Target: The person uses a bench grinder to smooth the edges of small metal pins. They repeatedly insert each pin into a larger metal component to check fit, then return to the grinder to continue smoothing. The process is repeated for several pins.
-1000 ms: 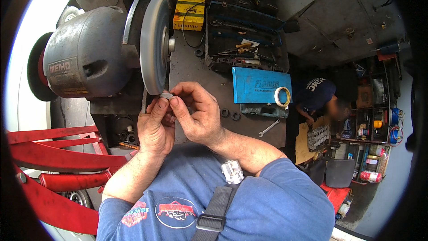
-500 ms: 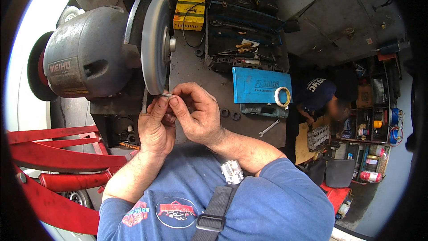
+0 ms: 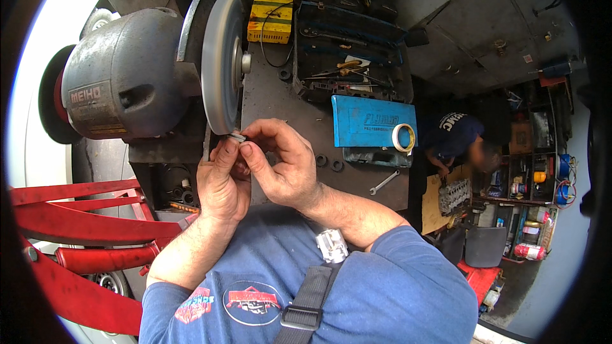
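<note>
- Head view: your left hand (image 3: 222, 185) and right hand (image 3: 280, 165) meet at the middle, fingers pinched on a small metal piece (image 3: 237, 136).
- The piece sits at the 6 o'clock edge of the grey grinding wheel (image 3: 223, 64), touching or just beside it; you look to be grinding.
- Next, I think, needs a tight, steady hold, fingertips off the wheel.
- A blue case (image 3: 373, 121) lies at 3 o'clock on the desk (image 3: 274, 99).

Both hands are raised together in front of the chest. The left hand (image 3: 222, 186) is curled, its fingertips pinched upward. The right hand (image 3: 284, 165) is bent across beside it, thumb and forefinger closed at the same spot. Something small appears to be gripped there. Both forearms are angled up from below.
</note>
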The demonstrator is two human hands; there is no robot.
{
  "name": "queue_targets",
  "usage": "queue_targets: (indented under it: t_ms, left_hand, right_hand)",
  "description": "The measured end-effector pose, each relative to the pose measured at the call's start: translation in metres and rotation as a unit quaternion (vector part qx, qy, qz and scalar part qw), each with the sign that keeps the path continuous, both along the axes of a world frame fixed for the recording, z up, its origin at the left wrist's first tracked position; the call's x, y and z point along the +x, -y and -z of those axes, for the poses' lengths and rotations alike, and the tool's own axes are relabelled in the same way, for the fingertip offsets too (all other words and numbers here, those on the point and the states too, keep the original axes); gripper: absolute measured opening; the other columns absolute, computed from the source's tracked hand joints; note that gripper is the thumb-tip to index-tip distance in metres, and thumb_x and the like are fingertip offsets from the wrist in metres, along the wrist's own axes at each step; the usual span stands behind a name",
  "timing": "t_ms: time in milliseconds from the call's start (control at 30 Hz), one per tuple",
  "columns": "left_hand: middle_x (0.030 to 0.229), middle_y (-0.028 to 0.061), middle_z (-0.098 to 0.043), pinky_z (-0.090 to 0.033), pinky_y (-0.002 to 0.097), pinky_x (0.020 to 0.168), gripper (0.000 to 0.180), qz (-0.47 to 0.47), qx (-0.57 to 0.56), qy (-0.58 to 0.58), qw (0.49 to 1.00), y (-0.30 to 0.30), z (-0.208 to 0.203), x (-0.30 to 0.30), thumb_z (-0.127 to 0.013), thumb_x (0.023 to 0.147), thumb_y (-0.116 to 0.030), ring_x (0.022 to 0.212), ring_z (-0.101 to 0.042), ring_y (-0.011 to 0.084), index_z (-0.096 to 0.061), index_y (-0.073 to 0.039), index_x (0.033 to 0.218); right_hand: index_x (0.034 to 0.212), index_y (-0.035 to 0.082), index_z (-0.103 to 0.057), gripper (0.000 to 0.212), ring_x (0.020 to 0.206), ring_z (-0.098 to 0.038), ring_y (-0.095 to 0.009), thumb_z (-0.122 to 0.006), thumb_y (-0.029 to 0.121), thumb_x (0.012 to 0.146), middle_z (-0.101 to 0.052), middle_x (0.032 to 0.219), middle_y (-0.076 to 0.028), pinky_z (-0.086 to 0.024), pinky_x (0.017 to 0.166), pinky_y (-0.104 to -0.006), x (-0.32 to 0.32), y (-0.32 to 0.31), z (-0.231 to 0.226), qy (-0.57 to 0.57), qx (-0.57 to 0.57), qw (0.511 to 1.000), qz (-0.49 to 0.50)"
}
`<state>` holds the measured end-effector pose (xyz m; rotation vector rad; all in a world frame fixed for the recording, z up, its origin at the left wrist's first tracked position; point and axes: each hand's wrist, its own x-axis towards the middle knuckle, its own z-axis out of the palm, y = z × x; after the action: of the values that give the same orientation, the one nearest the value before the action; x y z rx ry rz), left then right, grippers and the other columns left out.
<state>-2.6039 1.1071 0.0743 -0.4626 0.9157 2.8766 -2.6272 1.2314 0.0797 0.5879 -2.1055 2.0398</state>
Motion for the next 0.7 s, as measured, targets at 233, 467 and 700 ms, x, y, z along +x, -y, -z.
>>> queue_targets:
  t_ms: [233, 467, 700]
  left_hand:
    - [0.096, 0.0002, -0.068, -0.046, 0.0203, 0.074, 0.023, 0.001, 0.006, -0.006, 1.0, -0.0003, -0.0032, -0.0003, -0.075, 0.086, -0.019, 0.084, -0.061, 0.0074, -0.066, -0.005, 0.102]
    - [0.095, -0.0012, -0.067, -0.043, 0.0192, 0.071, 0.025, 0.009, -0.002, -0.013, 1.0, 0.0002, -0.0007, -0.0008, -0.075, 0.085, -0.02, 0.081, -0.059, 0.006, -0.066, -0.007, 0.104]
    - [0.094, -0.0023, -0.065, -0.042, 0.0186, 0.069, 0.025, -0.002, -0.006, -0.001, 1.0, -0.0026, -0.0009, -0.0015, -0.076, 0.085, -0.021, 0.08, -0.057, 0.0053, -0.066, -0.008, 0.103]
  right_hand:
    - [0.105, -0.003, -0.056, 0.021, 0.082, -0.064, -0.011, -0.063, 0.014, 0.094, -0.063, 0.091, -0.008, -0.053, 0.071, -0.0234, -0.0007, 0.0018, -0.0031, 0.019, -0.009, 1.0, 0.008]
    - [0.101, -0.003, -0.057, 0.019, 0.079, -0.062, -0.01, -0.062, 0.015, 0.095, -0.063, 0.087, -0.007, -0.052, 0.068, -0.0232, -0.0025, 0.0018, -0.0066, 0.027, -0.014, 1.0, 0.009]
    - [0.098, -0.002, -0.057, 0.019, 0.078, -0.062, -0.01, -0.062, 0.016, 0.095, -0.063, 0.084, -0.007, -0.052, 0.067, -0.0233, -0.0054, 0.0016, -0.0053, 0.02, -0.008, 1.0, 0.008]
